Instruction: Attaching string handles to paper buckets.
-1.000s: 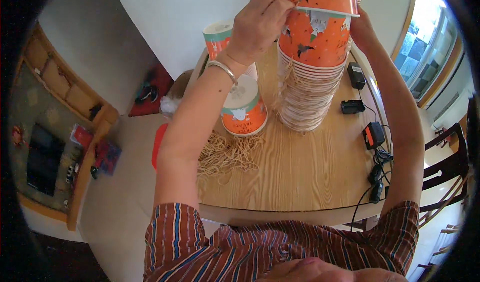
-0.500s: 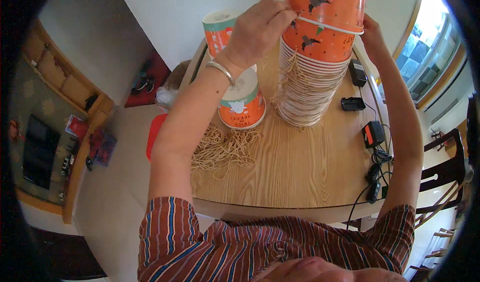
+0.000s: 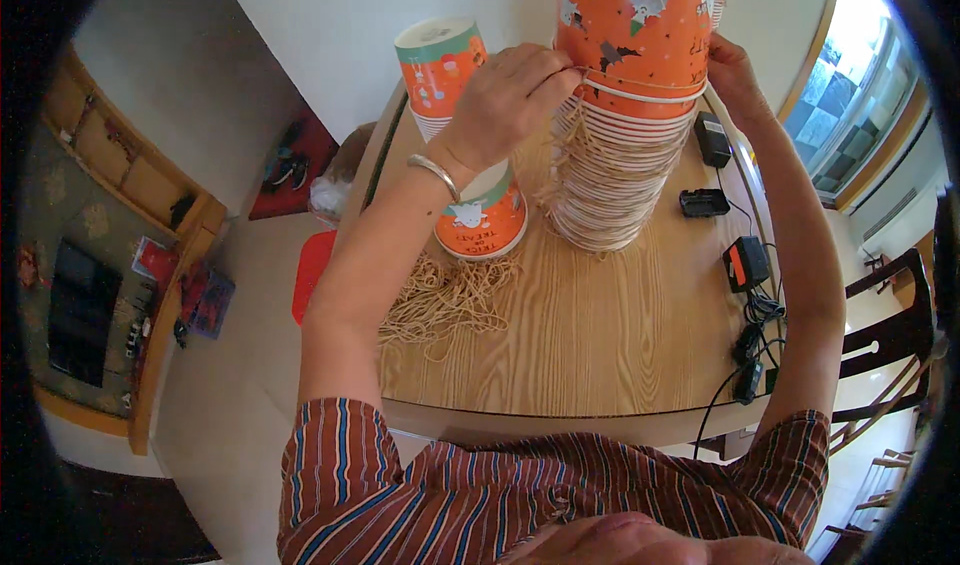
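Observation:
A tall stack of upside-down orange paper buckets (image 3: 640, 50) stands before me, its many white rims nested and wound with tan cord. My left hand (image 3: 520, 90) is closed in a pinch on a thin tan cord (image 3: 640, 86), which runs across the front of the top bucket just above its rim. On the bucket's far right side, my right hand (image 3: 735, 75) is closed around the cord's other end, its fingertips partly hidden by the bucket. Beneath my left forearm are a single upturned bucket (image 3: 482, 223) and a loose heap of tan cords (image 3: 450, 300).
A shorter bucket stack (image 3: 438, 65) stands behind my left hand. Along the table's (image 3: 590, 355) right edge lie a black charger (image 3: 745, 265), a battery cradle (image 3: 704, 204), another black adapter (image 3: 713, 140) and tangled cables. A red object (image 3: 314, 277) shows at the left edge; dark chairs (image 3: 885, 340) stand right.
Both hands have come down with the top bucket, which now sits lower on the stack, covering the orange wall that showed below its rim. The cord has come down with them.

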Action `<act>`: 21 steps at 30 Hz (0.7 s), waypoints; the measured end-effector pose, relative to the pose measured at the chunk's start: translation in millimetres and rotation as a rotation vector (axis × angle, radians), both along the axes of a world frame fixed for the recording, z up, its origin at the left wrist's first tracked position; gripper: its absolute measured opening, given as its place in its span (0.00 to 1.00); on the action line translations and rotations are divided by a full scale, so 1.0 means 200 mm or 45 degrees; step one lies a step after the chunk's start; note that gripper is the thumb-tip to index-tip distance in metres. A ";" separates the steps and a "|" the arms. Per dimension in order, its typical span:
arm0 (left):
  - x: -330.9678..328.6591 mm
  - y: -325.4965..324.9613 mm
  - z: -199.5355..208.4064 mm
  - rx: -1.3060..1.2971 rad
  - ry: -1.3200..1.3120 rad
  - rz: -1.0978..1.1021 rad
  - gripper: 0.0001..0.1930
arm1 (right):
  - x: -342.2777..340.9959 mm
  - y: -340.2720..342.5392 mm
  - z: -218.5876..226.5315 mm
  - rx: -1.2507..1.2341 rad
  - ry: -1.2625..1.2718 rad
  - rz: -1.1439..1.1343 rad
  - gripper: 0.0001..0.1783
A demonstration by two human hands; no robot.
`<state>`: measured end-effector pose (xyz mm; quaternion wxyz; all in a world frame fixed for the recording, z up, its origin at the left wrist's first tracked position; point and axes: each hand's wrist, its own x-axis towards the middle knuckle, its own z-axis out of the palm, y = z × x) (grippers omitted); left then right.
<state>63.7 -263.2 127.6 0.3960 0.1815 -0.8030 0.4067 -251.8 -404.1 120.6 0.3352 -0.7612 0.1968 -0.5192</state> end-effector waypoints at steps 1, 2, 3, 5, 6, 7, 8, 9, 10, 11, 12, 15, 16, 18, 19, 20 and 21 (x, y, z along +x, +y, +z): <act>0.00 0.00 -0.01 -0.003 0.021 -0.014 0.13 | 0.01 0.01 0.00 -0.009 0.005 0.008 0.15; 0.00 0.00 -0.01 -0.006 0.042 -0.028 0.14 | 0.02 0.02 -0.01 -0.019 0.011 0.015 0.15; 0.01 0.00 -0.02 -0.002 0.042 -0.025 0.14 | 0.03 0.02 -0.01 -0.015 0.011 0.017 0.15; 0.01 0.00 -0.02 0.000 0.045 -0.021 0.14 | 0.04 0.05 -0.01 0.013 0.053 -0.117 0.15; 0.01 0.00 -0.03 0.003 0.045 -0.020 0.14 | 0.04 0.04 -0.02 0.016 0.053 -0.116 0.15; 0.00 0.00 -0.03 0.004 0.040 -0.015 0.15 | 0.02 0.03 -0.01 0.017 0.119 -0.120 0.17; 0.00 -0.01 -0.03 0.004 0.035 -0.009 0.15 | 0.01 0.03 -0.02 0.019 0.185 -0.124 0.20; 0.00 -0.01 -0.04 0.007 0.035 -0.013 0.15 | 0.00 0.02 -0.02 0.022 0.185 -0.127 0.20; 0.00 -0.01 -0.04 -0.001 0.023 -0.005 0.15 | 0.00 0.02 -0.02 0.019 0.200 -0.142 0.20; 0.01 -0.01 -0.04 -0.009 0.011 0.002 0.14 | 0.01 0.03 -0.02 0.017 0.215 -0.158 0.20; 0.01 -0.01 -0.05 -0.007 0.010 0.003 0.14 | 0.01 0.03 -0.02 0.019 0.215 -0.157 0.20; 0.01 0.00 -0.05 -0.018 0.014 0.028 0.14 | 0.04 0.07 -0.01 0.014 0.204 -0.115 0.19; 0.02 0.00 -0.06 -0.006 0.010 0.035 0.14 | 0.06 0.09 -0.02 0.004 0.141 -0.112 0.16; 0.02 0.00 -0.06 0.006 0.006 0.042 0.15 | 0.06 0.09 -0.02 -0.006 0.078 -0.107 0.13; 0.01 0.00 -0.06 0.008 0.010 0.031 0.15 | 0.05 0.08 -0.03 -0.031 0.086 -0.095 0.13; 0.01 0.00 -0.07 0.010 0.014 0.020 0.15 | 0.04 0.07 -0.04 -0.056 0.093 -0.083 0.13; 0.01 -0.01 -0.07 0.011 0.013 0.018 0.15 | 0.03 0.04 -0.04 -0.054 0.093 -0.085 0.13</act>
